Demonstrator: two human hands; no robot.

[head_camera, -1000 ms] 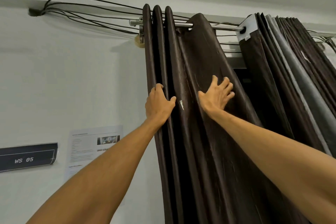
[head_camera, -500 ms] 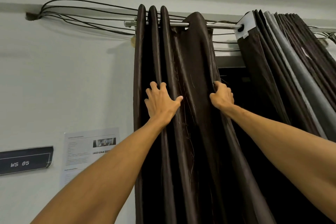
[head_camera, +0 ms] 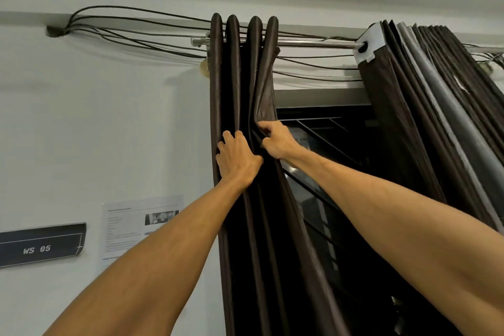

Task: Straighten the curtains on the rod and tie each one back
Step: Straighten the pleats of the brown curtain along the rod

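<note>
A dark brown curtain (head_camera: pixel 240 84) hangs gathered in tight folds at the left end of a metal rod (head_camera: pixel 313 43). My left hand (head_camera: pixel 236 158) lies against the folds with its fingers curled round their left side. Beside it, my right hand (head_camera: pixel 276 139) grips the curtain's right edge and holds it against the bunch. A second brown curtain (head_camera: pixel 403 106), with a grey lining showing, hangs bunched at the rod's right end.
Black cables (head_camera: pixel 131 27) run along the wall behind the rod. A dark window with bars (head_camera: pixel 327 131) shows between the curtains. On the wall at left hang a printed paper sheet (head_camera: pixel 141 224) and a dark "WS 05" sign (head_camera: pixel 41 247).
My right hand closed on the curtain's right edge and drew it left, gathering the spread fold into the bunch. The window has come into view. Both hands now sit close together.
</note>
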